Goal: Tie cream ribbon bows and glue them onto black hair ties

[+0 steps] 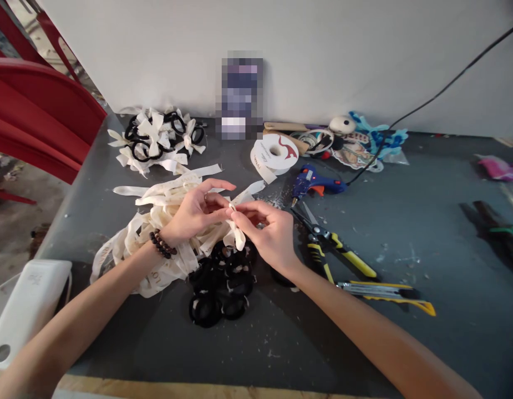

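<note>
My left hand [196, 213] and my right hand [268, 230] meet above the middle of the grey table [406, 233]. Both pinch one short cream ribbon strip [237, 233], which hangs down between the fingertips. A dark bead bracelet [161, 244] sits on my left wrist. Under my left hand lies a loose heap of cut cream ribbon strips [156, 249]. Just below the hands is a pile of black hair ties [223, 282].
Finished ribbon bows on black ties [156, 138] lie at the back left. A ribbon spool [276, 152], blue glue gun [316, 183], scissors [335, 246] and yellow utility knife [385, 291] lie right of my hands. A white device [25, 310] sits at the front left edge, red chairs [40, 116] beyond.
</note>
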Demonstrator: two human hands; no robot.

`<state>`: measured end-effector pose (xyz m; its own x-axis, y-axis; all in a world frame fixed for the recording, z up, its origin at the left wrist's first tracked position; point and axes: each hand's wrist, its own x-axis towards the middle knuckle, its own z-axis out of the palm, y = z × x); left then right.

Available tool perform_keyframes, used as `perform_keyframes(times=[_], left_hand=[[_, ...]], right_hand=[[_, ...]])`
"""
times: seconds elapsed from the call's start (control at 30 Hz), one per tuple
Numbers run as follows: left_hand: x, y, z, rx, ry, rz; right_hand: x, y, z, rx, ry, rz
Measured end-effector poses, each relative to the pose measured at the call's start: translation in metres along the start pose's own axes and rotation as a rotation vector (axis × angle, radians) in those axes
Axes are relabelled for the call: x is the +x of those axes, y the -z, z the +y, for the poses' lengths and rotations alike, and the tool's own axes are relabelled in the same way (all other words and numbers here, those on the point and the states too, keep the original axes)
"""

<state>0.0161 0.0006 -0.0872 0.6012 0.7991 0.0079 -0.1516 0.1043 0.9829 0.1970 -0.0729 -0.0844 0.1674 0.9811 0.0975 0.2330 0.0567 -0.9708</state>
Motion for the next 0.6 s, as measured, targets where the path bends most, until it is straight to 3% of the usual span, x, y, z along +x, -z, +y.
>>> perform_keyframes(times=[0.37,0.6], left_hand=[[-0.0001,-0.0007,0.0042,-0.020,-0.019,-0.046],[-0.0037,-0.0062,0.0005,0.336,-0.127,0.073]], right_hand=[[-0.0026,0.0000,0.0051,-0.022,0.076,0.034],[-0.0031,-0.0029,0.0048,-0.170,0.154,0.097]])
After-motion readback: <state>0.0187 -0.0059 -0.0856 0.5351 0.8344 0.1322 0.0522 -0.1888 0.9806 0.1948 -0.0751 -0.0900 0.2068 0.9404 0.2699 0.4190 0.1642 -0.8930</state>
